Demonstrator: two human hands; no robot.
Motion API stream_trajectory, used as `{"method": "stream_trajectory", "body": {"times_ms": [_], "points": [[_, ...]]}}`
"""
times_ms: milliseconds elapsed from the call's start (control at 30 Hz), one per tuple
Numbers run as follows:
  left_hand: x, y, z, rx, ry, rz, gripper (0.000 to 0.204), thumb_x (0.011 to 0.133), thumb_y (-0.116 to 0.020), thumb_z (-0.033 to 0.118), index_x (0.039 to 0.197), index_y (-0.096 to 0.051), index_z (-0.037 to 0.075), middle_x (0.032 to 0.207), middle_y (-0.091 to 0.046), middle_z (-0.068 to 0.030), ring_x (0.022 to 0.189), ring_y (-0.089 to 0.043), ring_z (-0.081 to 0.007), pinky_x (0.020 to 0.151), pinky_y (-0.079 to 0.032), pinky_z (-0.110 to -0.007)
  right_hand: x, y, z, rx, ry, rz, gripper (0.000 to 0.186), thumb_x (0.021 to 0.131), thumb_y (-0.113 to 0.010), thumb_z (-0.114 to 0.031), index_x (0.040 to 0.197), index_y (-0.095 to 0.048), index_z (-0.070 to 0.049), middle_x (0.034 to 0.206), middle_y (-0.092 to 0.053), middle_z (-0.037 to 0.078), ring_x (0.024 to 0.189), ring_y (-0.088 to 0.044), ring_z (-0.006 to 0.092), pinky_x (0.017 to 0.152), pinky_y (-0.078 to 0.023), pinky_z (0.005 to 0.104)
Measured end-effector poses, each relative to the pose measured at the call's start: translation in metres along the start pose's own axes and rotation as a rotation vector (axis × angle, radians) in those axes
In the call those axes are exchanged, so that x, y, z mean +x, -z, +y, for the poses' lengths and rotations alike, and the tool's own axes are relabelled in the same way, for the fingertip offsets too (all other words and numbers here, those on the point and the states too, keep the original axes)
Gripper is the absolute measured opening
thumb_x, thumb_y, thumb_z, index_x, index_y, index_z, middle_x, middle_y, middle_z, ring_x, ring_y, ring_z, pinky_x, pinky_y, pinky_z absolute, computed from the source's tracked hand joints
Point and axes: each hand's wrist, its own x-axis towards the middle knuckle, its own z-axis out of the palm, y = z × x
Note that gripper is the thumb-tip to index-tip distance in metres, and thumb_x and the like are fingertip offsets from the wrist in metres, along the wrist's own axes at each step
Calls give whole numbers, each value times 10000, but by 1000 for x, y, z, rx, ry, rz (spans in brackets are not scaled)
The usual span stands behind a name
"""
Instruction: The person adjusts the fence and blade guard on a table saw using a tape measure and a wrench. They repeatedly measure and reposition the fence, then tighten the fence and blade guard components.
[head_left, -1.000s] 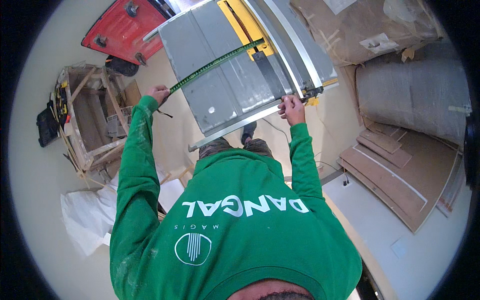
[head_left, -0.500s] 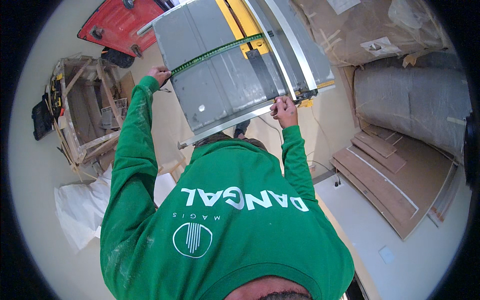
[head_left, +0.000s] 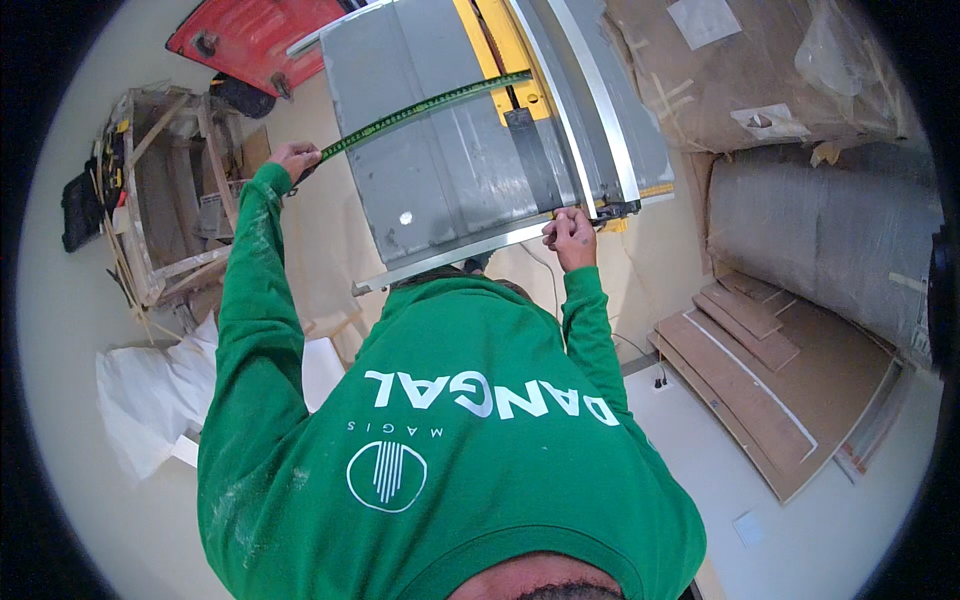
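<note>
Just off the table's [head_left: 385, 185] left side, the left hand [head_left: 296, 160] has its grip closed around the green tape [head_left: 430, 103], which stretches over the table to its yellow plate [head_left: 476, 40]. The right hand [head_left: 570, 238] curls at the table's near rail [head_left: 450, 257]; I can't tell whether its grip holds anything.

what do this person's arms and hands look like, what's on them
The left sleeve and right sleeve are both long and green, the left one with pale, dusty-looking smudges. The left hand and right hand are bare, without gloves.
</note>
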Motion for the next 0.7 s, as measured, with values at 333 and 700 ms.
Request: {"method": "stream_trajectory", "body": {"times_ms": [333,700], "points": [[15,-15,1,131,-63,68,297,900,-618,356,907,-701,71,677,-606,-70,664,-606,-186,650,-497,-377,-3,0,-7,-56,-53,17,181,1034,-500,-194,1091,-554,-31,765,-681,78,582,-623,128,511,-508,262],[-10,-31,6,25,-1,81,208,829,-635,275,877,-724,92,764,-688,-103,738,-653,-244,721,-528,-398,-22,8,-53,-363,81,-99,203,1032,-535,-188,1029,-637,-12,830,-684,76,677,-646,127,591,-526,260]]}}
